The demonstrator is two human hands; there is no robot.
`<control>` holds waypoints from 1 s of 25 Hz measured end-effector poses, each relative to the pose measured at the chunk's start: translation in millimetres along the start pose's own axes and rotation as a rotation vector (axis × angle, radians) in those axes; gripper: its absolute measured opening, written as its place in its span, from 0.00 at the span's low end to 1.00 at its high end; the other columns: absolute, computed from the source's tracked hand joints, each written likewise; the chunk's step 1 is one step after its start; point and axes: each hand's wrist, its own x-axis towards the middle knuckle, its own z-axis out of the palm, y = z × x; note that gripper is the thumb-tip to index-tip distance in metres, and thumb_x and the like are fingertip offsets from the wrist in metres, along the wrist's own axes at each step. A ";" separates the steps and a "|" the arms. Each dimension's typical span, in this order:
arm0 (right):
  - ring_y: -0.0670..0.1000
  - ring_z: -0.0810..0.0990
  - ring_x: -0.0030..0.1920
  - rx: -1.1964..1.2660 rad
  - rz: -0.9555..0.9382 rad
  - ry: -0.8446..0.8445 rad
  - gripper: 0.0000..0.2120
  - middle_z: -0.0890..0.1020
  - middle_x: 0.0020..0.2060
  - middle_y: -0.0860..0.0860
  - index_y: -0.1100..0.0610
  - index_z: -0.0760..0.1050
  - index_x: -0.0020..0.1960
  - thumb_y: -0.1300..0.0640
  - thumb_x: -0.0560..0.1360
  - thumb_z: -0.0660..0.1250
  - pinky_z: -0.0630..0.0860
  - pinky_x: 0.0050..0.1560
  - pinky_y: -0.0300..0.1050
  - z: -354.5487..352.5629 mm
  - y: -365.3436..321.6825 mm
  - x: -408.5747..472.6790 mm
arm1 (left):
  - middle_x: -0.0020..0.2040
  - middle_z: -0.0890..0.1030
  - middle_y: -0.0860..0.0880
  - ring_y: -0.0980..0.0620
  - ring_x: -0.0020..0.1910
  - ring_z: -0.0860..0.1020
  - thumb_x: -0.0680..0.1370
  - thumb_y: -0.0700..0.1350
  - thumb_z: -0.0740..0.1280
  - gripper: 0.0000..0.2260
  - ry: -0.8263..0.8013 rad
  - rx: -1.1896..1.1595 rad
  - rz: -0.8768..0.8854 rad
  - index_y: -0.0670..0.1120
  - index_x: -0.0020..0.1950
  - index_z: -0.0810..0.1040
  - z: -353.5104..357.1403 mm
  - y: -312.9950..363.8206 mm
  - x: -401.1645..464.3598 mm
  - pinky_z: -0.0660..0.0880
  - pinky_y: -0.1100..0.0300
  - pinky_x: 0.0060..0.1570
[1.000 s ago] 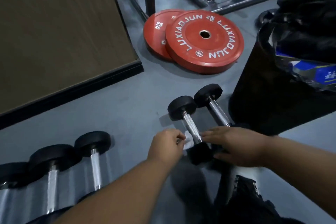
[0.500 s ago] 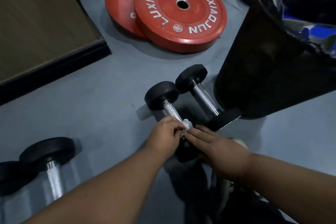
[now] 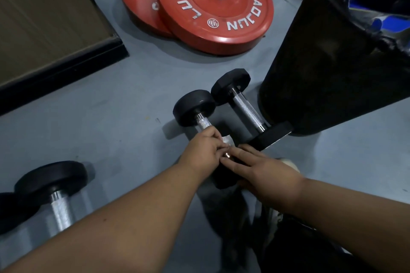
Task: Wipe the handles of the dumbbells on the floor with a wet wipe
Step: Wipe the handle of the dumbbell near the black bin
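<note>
My left hand (image 3: 203, 153) pinches the wipe (image 3: 227, 140) round the dumbbell (image 3: 199, 115) handle just ahead of my right hand's (image 3: 266, 169) straight fingers (image 3: 238, 157); I reckon the dumbbell could roll, slipping the wipe.

2 dumbbells (image 3: 224, 106) side by side, bin (image 3: 321, 68) right, plates (image 3: 199, 4) behind

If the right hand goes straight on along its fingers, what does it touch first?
Probably the left hand, which grips the wet wipe on the dumbbell handle; the right hand fingertips nearly touch it already.
</note>
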 end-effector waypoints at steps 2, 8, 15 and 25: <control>0.58 0.82 0.60 0.007 0.001 -0.007 0.34 0.80 0.64 0.55 0.54 0.78 0.68 0.51 0.64 0.82 0.76 0.60 0.42 4.7 0.6 -1.5 | 0.47 0.75 0.54 0.58 0.45 0.74 0.75 0.43 0.73 0.04 0.031 0.030 0.022 0.44 0.46 0.86 -4.9 -1.7 6.1 0.70 0.68 0.51; 0.61 0.80 0.62 -0.024 -0.014 0.005 0.36 0.78 0.66 0.57 0.56 0.74 0.72 0.55 0.65 0.80 0.77 0.61 0.46 12.1 0.4 -4.9 | 0.44 0.77 0.51 0.53 0.46 0.76 0.74 0.42 0.73 0.03 0.073 0.076 0.091 0.43 0.44 0.86 -4.3 -4.4 5.5 0.72 0.63 0.50; 0.58 0.81 0.60 -0.040 -0.018 0.035 0.40 0.78 0.67 0.56 0.55 0.75 0.71 0.56 0.60 0.82 0.78 0.59 0.42 9.8 0.7 -3.7 | 0.42 0.76 0.50 0.51 0.45 0.75 0.72 0.39 0.72 0.03 -0.091 0.097 0.218 0.44 0.44 0.85 -3.0 -6.3 0.3 0.71 0.62 0.46; 0.62 0.76 0.66 0.048 -0.018 -0.003 0.34 0.74 0.69 0.58 0.56 0.68 0.75 0.57 0.71 0.75 0.79 0.62 0.50 17.7 4.0 -4.5 | 0.46 0.77 0.52 0.52 0.48 0.78 0.75 0.43 0.73 0.06 0.013 0.100 0.034 0.43 0.49 0.86 -17.2 -9.3 29.3 0.76 0.58 0.54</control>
